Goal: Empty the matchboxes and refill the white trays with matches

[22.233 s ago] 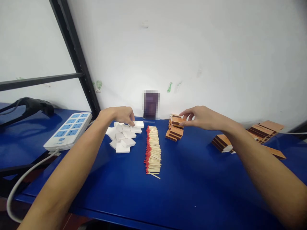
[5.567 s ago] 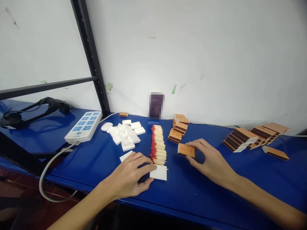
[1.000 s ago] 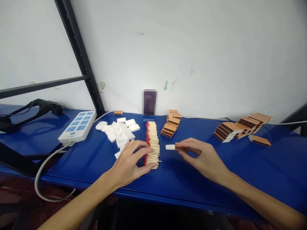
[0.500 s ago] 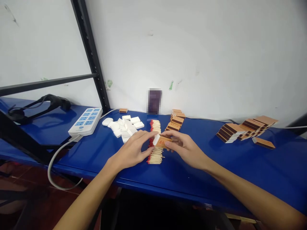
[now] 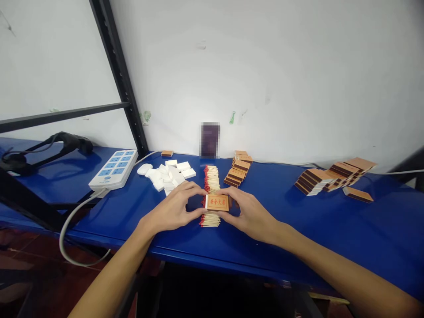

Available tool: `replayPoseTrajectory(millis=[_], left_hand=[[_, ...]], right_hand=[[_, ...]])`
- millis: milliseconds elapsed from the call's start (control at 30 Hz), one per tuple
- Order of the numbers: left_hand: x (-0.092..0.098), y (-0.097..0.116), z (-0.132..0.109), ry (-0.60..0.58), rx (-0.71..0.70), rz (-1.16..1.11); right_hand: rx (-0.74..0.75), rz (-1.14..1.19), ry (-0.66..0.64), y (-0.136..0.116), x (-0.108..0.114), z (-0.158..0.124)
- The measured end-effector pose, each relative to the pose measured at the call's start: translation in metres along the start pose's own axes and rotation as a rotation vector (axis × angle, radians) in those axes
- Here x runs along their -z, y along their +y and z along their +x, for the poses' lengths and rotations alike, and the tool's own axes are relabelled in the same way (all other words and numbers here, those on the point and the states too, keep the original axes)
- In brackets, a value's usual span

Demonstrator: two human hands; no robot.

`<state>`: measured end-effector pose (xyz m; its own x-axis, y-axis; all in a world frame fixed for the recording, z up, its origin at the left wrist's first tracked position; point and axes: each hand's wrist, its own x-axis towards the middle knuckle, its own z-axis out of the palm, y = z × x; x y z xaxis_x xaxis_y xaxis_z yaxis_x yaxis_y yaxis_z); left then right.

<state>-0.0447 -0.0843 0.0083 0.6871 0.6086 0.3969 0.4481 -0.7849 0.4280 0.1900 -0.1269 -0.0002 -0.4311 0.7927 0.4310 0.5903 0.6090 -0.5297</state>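
An orange matchbox (image 5: 217,202) with printed characters on its top is held between my two hands above the row of red-tipped matches (image 5: 211,185). My left hand (image 5: 175,210) pinches its left end, where a white tray edge shows. Its right end is gripped by my right hand (image 5: 249,214). The matches lie in a line running away from me on the blue table (image 5: 298,229).
A heap of white inner trays (image 5: 168,173) lies left of the matches, a small stack of orange sleeves (image 5: 237,168) to their right. More stacked matchboxes (image 5: 331,177) sit far right. A white power strip (image 5: 113,169), its cable and a black rack post (image 5: 122,84) stand left.
Both hands have met at the matchbox. The white tray that stuck out of the sleeve is now almost fully inside, and the box lies flat with its label up.
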Motion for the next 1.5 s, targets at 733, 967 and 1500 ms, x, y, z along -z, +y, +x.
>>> replayPoseTrajectory(millis=[733,967,1500], left_hand=[[0.0,0.0,-0.002,-0.049,0.053,0.066],[0.0,0.003,0.001,-0.033,0.044,0.064],[0.004,-0.019,-0.012,0.326,0.196,0.427]], right_hand=[[-0.171,-0.27,0.011,0.035,0.044,-0.039],[-0.227,-0.391,0.202,0.063,0.066,-0.027],[-0.146,-0.596,0.335,0.079,0.041,0.026]])
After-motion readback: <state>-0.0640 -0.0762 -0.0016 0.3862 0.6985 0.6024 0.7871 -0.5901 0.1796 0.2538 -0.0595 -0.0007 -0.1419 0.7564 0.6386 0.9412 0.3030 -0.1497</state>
